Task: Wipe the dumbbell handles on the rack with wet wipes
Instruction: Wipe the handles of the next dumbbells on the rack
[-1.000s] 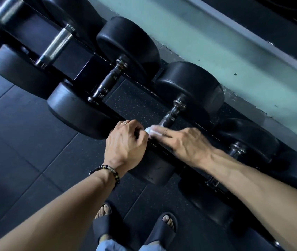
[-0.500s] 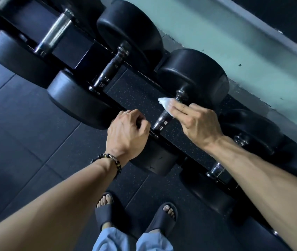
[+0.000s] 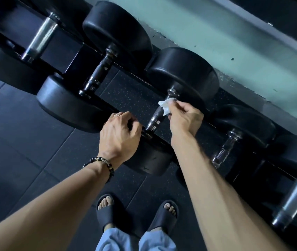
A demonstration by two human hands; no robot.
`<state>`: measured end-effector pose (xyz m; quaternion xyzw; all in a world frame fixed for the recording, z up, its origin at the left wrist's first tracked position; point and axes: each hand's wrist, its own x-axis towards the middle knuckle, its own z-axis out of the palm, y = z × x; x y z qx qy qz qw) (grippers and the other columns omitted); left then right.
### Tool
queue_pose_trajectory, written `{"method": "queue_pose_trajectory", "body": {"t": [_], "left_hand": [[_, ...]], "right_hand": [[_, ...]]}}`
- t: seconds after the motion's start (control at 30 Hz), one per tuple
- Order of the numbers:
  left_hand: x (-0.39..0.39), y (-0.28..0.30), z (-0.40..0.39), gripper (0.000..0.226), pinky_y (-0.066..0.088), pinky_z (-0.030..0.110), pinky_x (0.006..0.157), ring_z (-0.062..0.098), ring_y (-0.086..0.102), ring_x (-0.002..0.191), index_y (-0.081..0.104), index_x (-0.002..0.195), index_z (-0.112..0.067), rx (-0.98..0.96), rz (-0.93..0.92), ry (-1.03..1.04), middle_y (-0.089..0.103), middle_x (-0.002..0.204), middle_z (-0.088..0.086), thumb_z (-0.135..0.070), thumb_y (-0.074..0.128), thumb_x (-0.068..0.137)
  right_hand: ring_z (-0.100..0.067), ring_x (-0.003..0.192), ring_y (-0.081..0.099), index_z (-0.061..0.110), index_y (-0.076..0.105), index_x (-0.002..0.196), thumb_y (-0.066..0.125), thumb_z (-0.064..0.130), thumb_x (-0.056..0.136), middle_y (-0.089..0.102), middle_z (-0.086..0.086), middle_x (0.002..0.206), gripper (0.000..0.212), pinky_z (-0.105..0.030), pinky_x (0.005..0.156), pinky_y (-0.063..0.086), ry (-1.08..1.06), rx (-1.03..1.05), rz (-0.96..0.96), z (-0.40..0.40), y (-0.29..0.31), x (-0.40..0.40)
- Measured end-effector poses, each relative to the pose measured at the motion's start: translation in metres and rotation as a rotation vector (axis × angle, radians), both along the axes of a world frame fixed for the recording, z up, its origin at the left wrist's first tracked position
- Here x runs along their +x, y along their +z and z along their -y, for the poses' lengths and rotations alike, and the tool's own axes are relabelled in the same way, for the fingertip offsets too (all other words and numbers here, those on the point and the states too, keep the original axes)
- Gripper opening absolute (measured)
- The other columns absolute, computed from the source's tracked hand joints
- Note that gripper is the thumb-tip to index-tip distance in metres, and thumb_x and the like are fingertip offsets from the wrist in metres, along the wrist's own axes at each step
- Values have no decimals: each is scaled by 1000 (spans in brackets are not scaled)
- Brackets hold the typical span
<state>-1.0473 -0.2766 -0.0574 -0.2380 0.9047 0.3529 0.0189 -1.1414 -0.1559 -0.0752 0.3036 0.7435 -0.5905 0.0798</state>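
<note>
White wet wipe [image 3: 166, 105] sits bunched against the far end of a knurled steel dumbbell handle [image 3: 156, 116], close to where the handle meets the rear black rubber head [image 3: 184, 77]. The right hand [image 3: 184, 118] pinches the wipe between thumb and fingertips, fingers [image 3: 175, 105] curled narrowly around the cloth. The left hand [image 3: 118, 134] rests at the near end of the same dumbbell, by the front head [image 3: 149, 160], its fingers loosely curled; whether they grip anything I cannot tell, as the fingertips are hidden behind the knuckles.

This dumbbell lies on the rack [image 3: 71, 57] between a neighbour with a darker handle [image 3: 100, 71] on the left and one with a bright handle [image 3: 224, 151] on the right; another chrome handle [image 3: 39, 37] shows further left.

Judging by this, the step in hand is wiping this one handle, with the wipe at its far end. The next move likely calls for wrapping the wipe more fully around the bar and drawing it along the knurling toward the near collar, pressing firmly enough to reach the grooves, then shifting to the next handle along.
</note>
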Motion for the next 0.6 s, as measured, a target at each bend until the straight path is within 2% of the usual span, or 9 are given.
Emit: {"method": "queue_pose_trajectory", "body": {"t": [0.1, 0.23, 0.3, 0.37, 0.4, 0.5, 0.57, 0.6], "left_hand": [[0, 0, -1, 27, 35, 29, 74, 13, 51, 89, 62, 78, -20, -3, 2, 9, 62, 85, -7, -34, 40, 82], [-1, 1, -1, 26, 34, 28, 74, 12, 51, 88, 62, 77, -21, 5, -1, 25, 61, 84, -9, -34, 40, 82], [0, 1, -1, 25, 34, 29, 73, 12, 51, 87, 61, 75, -22, 6, 3, 21, 60, 83, -9, -34, 40, 82], [-1, 1, -1, 25, 35, 29, 72, 12, 50, 87, 60, 75, -22, 2, 2, 18, 60, 82, -9, -35, 39, 82], [-1, 1, -1, 25, 35, 30, 72, 13, 50, 86, 59, 74, -22, 0, 4, 20, 59, 81, -9, -35, 39, 81], [-1, 2, -2, 27, 38, 31, 74, 13, 51, 88, 61, 75, -22, 3, 14, 26, 60, 82, -10, -36, 39, 81], [-2, 3, -2, 29, 40, 32, 76, 13, 52, 90, 63, 76, -21, 2, 9, 33, 60, 83, -11, -36, 39, 80], [-2, 3, -2, 29, 39, 31, 76, 13, 52, 90, 64, 76, -21, 3, 6, 35, 60, 83, -11, -36, 40, 80]], "right_hand": [[-24, 88, 72, 23, 71, 72, 83, 21, 81, 75, -7, 98, 15, -42, 80, 62, 27, 102, 6, 2, 2, 11], [-24, 77, 74, 27, 68, 64, 83, 21, 82, 76, -4, 81, 24, -42, 76, 63, 220, 113, 62, -9, 3, 17], [-27, 76, 74, 22, 72, 67, 85, 26, 79, 76, -7, 78, 18, -43, 76, 63, 110, 110, 44, -8, -2, -3], [-28, 78, 74, 20, 74, 69, 85, 31, 78, 76, -10, 80, 18, -44, 77, 62, -16, 93, 38, -2, -4, -15], [-28, 81, 73, 21, 72, 68, 84, 33, 79, 76, -10, 84, 20, -44, 78, 62, -15, 102, 57, 0, -5, -11], [-24, 86, 72, 17, 75, 76, 81, 43, 79, 76, -7, 92, 27, -38, 78, 61, 213, 204, 184, -9, -6, 22], [-23, 79, 72, 15, 77, 77, 85, 40, 77, 76, -4, 82, 26, -35, 74, 60, 408, 223, 255, -16, -6, 39], [-21, 74, 71, 14, 76, 75, 87, 38, 75, 75, -3, 75, 26, -36, 73, 60, 441, 205, 252, -18, -8, 41]]}}
